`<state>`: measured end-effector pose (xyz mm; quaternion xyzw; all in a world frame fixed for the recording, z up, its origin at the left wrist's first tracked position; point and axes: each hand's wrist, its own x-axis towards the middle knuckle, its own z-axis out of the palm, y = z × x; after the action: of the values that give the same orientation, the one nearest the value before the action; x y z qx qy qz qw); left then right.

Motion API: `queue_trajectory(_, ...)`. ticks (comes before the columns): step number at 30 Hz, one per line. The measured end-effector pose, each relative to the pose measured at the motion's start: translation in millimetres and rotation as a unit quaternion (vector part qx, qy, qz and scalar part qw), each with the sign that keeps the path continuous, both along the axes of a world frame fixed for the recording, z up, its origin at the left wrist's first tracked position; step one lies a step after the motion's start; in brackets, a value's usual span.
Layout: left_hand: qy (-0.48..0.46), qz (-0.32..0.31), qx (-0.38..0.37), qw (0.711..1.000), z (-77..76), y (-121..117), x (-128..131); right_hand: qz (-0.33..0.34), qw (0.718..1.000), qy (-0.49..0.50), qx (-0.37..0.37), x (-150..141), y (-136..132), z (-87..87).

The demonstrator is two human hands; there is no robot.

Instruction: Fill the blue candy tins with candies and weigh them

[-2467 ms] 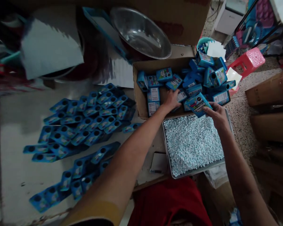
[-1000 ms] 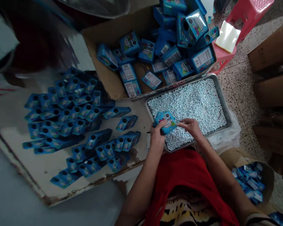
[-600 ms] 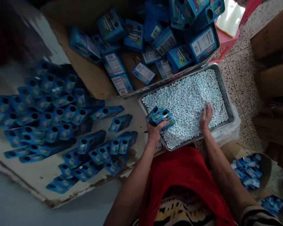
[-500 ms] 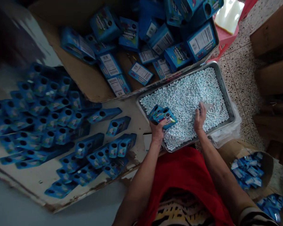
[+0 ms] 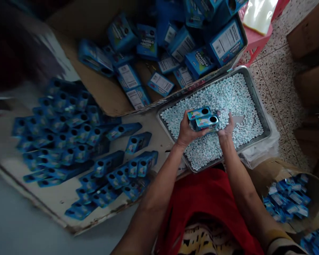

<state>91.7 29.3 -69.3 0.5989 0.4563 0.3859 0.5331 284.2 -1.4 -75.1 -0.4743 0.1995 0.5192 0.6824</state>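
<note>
Two small blue candy boxes [image 5: 207, 122], each with a round dark hole on top, are gripped side by side in my left hand [image 5: 186, 131]. They are above a metal tray [image 5: 267, 131] of pale blue and white candies [image 5: 201, 156]. My right hand [image 5: 227, 130] is cupped, palm up, around a heap of the candies [image 5: 223, 118], right beside the boxes' holed ends. A bare patch of tray bottom [image 5: 238, 120] shows to the right of that hand.
A cardboard carton [image 5: 95, 95] with loose blue boxes stands behind the tray. Many holed boxes [image 5: 69, 136] stand on the table to the left. A pink stool [image 5: 258, 44] is at upper right. An open carton [image 5: 314, 193] of blue packets sits at lower right.
My left hand has moved right and turned the boxes so their holes show. My right hand has scooped up candies from the tray and lifted them to the boxes.
</note>
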Motion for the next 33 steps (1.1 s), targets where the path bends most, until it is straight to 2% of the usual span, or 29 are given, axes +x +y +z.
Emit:
queue_trajectory(2, 0.073, -0.069, 0.041, 0.994, 10.0, 5, -28, 0.019, 0.998, 0.053, 0.033, 9, -1, 10.7)
queue_trajectory(5, 0.133, -0.121, 0.016, 0.984, 16.8, 5, -57, 0.095, 0.991, 0.044, 0.085, 11, -10, 32.3)
queue_trajectory(7, 0.145, -0.109, -0.009, 0.983, 17.4, 0, -63, 0.148, 0.982, -0.004, 0.115, 3, -15, 48.0)
queue_trajectory(9, 0.147, -0.091, -0.019, 0.985, 17.8, -5, -61, 0.162, 0.978, -0.038, 0.127, -9, -17, 63.1)
queue_trajectory(14, 0.123, -0.001, -0.035, 0.992, 24.1, -16, -46, 0.107, 0.986, -0.055, 0.113, -41, -9, 93.4)
queue_trajectory(16, 0.103, 0.016, -0.046, 0.993, 26.3, -19, -41, 0.092, 0.984, -0.086, 0.127, -47, -4, 101.4)
queue_trajectory(20, 0.054, 0.015, -0.055, 0.997, 22.1, -23, -33, 0.109, 0.961, -0.187, 0.171, -49, 2, 110.2)
queue_trajectory(23, 0.044, 0.008, -0.022, 0.999, 14.2, -23, -29, 0.141, 0.941, -0.242, 0.190, -49, 5, 112.3)
queue_trajectory(28, 0.051, -0.043, 0.032, 0.997, 11.0, -17, -33, 0.168, 0.928, -0.296, 0.151, -56, 10, 115.2)
queue_trajectory(33, 0.065, -0.057, 0.013, 0.996, 17.4, -12, -35, 0.199, 0.888, -0.386, 0.153, -63, 11, 117.3)
